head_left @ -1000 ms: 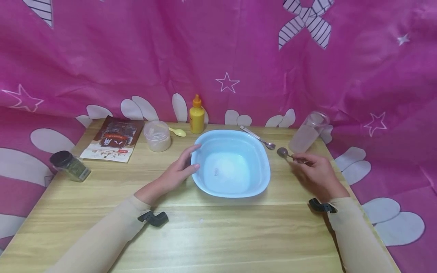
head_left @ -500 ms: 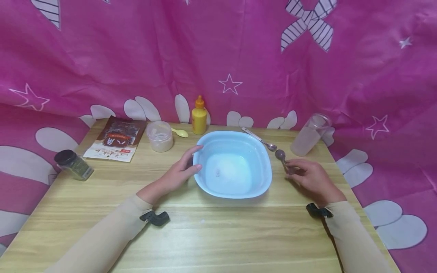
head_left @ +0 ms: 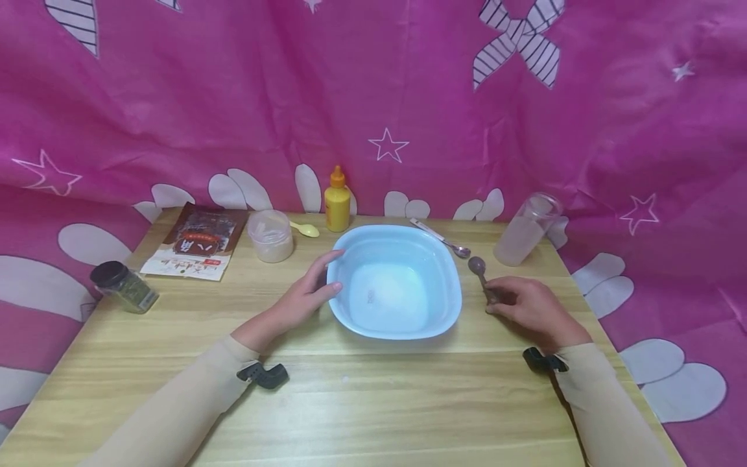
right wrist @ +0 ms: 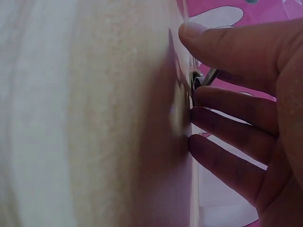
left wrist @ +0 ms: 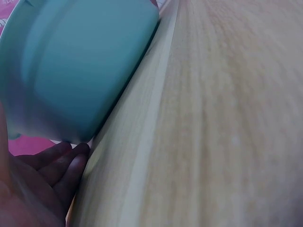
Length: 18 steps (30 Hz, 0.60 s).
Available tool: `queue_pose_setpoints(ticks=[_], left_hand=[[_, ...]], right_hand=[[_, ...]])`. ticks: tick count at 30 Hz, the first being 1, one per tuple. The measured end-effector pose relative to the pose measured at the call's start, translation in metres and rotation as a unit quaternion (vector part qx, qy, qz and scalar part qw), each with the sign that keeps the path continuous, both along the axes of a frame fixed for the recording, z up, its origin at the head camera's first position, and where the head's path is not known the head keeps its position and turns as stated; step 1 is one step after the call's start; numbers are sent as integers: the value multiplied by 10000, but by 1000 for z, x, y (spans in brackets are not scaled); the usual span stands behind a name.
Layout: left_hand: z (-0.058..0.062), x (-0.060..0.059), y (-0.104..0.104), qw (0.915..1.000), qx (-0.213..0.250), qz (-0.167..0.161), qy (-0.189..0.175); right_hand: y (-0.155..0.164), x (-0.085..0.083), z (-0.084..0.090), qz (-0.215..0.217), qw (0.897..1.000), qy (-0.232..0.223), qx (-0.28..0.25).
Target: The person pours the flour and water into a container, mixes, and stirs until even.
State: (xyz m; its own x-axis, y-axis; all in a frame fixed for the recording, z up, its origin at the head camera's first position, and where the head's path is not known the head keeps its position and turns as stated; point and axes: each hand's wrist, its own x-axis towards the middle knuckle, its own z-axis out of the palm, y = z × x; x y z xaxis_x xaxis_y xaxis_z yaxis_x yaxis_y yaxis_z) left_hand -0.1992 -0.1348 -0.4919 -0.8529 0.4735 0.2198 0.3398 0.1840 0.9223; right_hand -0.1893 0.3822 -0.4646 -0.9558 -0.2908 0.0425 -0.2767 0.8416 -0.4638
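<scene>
Left hand (head_left: 303, 298), fingers straight, braces the left wall of the blue basin (head_left: 449, 311) at the middle of the tabletop (head_left: 373, 402). Right hand (head_left: 525, 308) pinches the handle of a dark spoon (head_left: 480, 271), which lies just right of the basin, bowl toward the far edge. A sound lift probably calls for a firm handle grip and a steadied basin.

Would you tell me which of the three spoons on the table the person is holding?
The dark-bowled spoon right of the blue basin, its handle in the right hand. The silver spoon behind the basin and the yellow spoon lie untouched.
</scene>
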Motion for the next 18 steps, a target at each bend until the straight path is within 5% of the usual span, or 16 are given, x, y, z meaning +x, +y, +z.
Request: queue_pose_setpoints(ticks=[18], left_hand=[[2,2,-1,9999,-98,61,-95]], right_hand=[[-1,-1,2,80,9996,-108,238]])
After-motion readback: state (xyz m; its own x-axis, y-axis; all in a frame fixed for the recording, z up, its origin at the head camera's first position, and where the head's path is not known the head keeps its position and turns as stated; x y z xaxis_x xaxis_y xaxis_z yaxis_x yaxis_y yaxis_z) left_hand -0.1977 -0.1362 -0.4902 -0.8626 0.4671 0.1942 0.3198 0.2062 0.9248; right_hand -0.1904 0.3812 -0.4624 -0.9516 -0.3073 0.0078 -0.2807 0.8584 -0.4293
